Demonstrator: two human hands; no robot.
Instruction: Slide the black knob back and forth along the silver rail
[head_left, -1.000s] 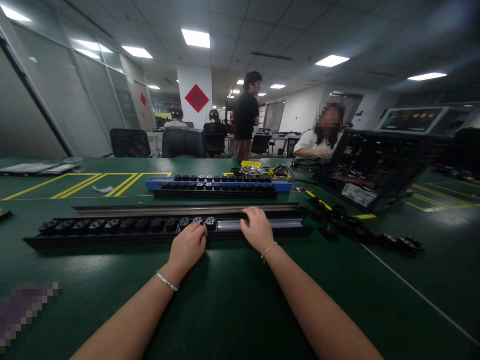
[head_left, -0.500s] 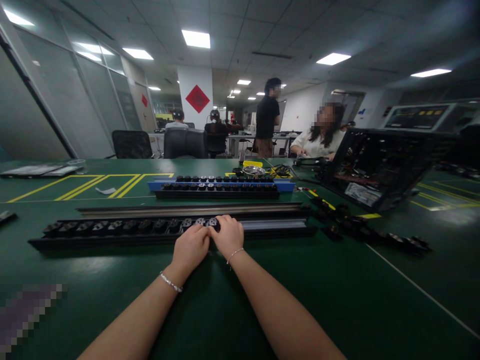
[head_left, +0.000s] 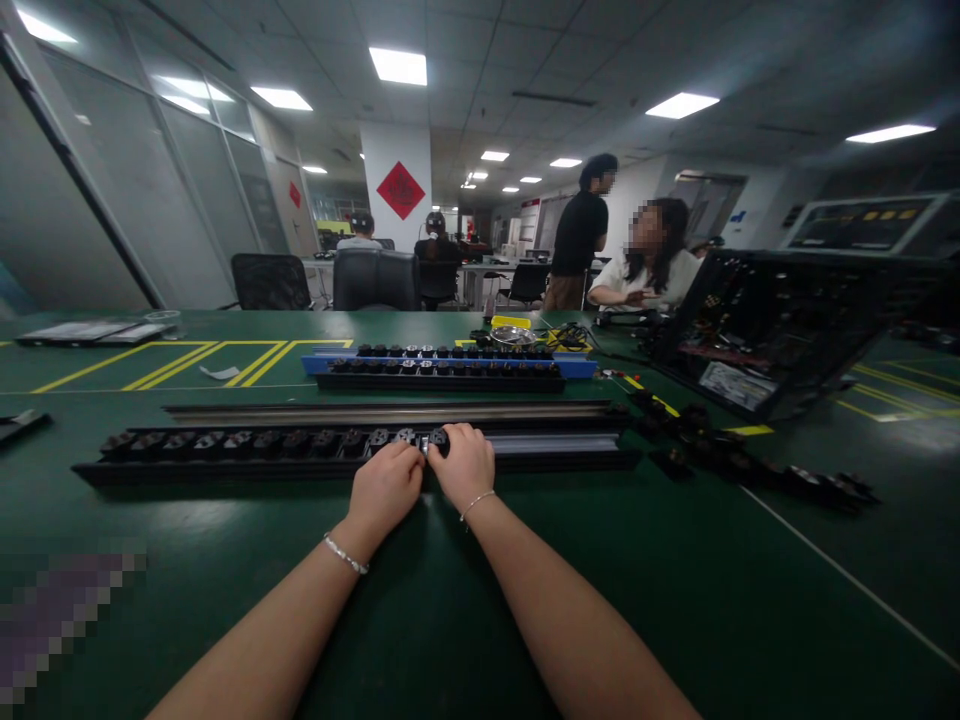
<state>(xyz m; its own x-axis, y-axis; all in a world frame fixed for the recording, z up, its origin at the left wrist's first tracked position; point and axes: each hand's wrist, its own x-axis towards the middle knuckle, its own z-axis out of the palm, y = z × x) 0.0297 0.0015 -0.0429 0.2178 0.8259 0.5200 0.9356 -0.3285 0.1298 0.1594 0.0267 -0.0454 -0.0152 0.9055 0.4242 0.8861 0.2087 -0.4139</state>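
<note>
A long black rail (head_left: 225, 474) lies across the green table, with a row of round black modules (head_left: 268, 443) in its left part. The rail's right part shows a bare grey channel (head_left: 551, 445). My right hand (head_left: 465, 465) has its fingers closed round a black module (head_left: 439, 440) in the rail. Just left of it, my left hand (head_left: 387, 488) is closed at the rail's front edge, by the last modules of the row; what its fingertips hold is hidden. A small gap with a light part shows between the hands.
Behind lies an empty-looking dark strip (head_left: 375, 412), then a blue rail (head_left: 576, 369) and a black rail (head_left: 442, 383) with modules. An open black computer case (head_left: 750, 330) and loose black parts (head_left: 810, 480) are at right. A person (head_left: 652, 265) sits across the table; another stands behind.
My right hand has shifted slightly right with the module, widening the gap to my left hand. The standing person has moved right, and the view has shifted a little.
</note>
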